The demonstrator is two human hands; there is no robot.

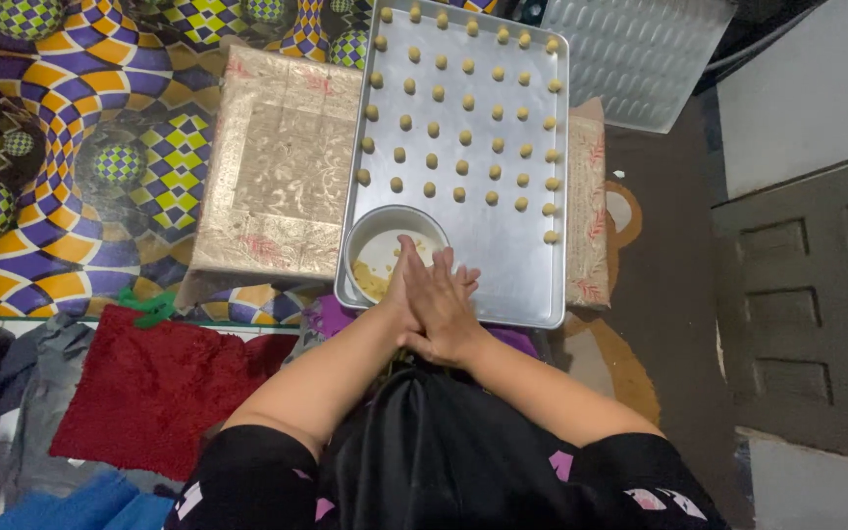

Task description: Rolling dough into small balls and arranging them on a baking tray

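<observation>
Widest of all, the patterned mat (61, 147) in purple, yellow and orange spreads off to the left of the pressed hands, and the dark carpet (660, 255) runs off to their right. Straight ahead of the fingertips, the gold-toned cloth (277, 167) covers a low surface, and on it the long silver baking tray (503, 265) stretches away from the palms. A second embossed metal sheet (640, 49) sits beyond the tray, far up and right of the hands. Down to the left of the wrists lies the red towel (149, 383), with a blue cloth (90, 505) further back at the corner.

Now the bowl (385, 231), round and pale, on the near left corner of the tray, right under the fingertips, a little yellow dough showing inside. And the hands: left hand (406, 290) and right hand (444, 306) flat against each other, palm to palm, fingers pointing forward over the tray's near edge. Whether something sits between the palms, I cannot tell; nothing shows there.

Smallest last: the dough balls (458, 128), rows of small yellow pieces, lined up across the tray well ahead of the fingertips, spaced apart, none touching.
</observation>
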